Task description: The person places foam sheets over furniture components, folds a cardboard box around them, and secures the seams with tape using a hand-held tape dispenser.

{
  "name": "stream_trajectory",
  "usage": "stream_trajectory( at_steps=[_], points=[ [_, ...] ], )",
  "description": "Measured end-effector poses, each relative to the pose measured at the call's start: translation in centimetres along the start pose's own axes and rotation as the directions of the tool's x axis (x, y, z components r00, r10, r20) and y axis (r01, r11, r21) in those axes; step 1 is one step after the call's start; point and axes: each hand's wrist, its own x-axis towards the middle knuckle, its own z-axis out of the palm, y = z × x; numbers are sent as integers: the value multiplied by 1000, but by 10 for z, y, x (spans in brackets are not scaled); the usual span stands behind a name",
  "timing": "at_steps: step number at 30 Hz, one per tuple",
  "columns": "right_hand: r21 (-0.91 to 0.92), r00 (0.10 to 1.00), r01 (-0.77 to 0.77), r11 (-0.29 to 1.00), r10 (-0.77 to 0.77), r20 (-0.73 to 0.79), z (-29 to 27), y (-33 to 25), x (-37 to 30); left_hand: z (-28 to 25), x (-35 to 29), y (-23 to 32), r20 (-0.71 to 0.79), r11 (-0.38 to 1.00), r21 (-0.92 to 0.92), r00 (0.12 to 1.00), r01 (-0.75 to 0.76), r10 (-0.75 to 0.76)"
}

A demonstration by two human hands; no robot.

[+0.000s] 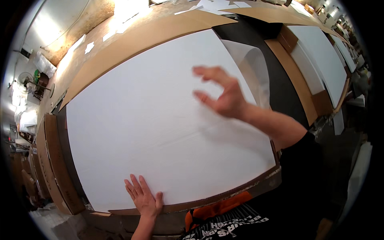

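A large white sheet point(132, 116) covers most of the bench in front of me, with faint creases across its middle. My left hand point(146, 200) lies flat on its near edge, fingers stretched out. Above the right part of the sheet, my right hand point(224, 94) is raised, blurred by motion, with thumb and fingers apart and nothing between them. Its shadow falls on the white surface below. Beyond the sheet's right edge, a loose translucent wrapping sheet point(254, 66) curls up. A brown cardboard flap point(140, 38) runs along the far edge.
To the right, an open cardboard box point(286, 76) holds white panels point(320, 56) on the dark bench top point(280, 72). Long cardboard boxes point(56, 164) stand at the left. A standing fan point(26, 80) is farther left, and paper scraps point(90, 48) litter the floor beyond.
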Motion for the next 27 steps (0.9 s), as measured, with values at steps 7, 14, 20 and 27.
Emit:
stream_trajectory(
  at_steps=[7,14,20,27],
  points=[
    [519,165,-750,409,877,-452,-142,336,132,-4,1,10,-32,999,-49,999,8,-10],
    [561,437,-731,389,898,-53,-165,455,188,-5,6,15,-47,998,-48,998,35,-38],
    [-154,817,-576,803,569,-94,-144,326,235,-11,5,18,-50,1000,-16,999,13,-14],
    [170,869,-403,899,435,-238,-166,311,115,-14,0,17,-75,997,9,995,73,-72]
  ],
)
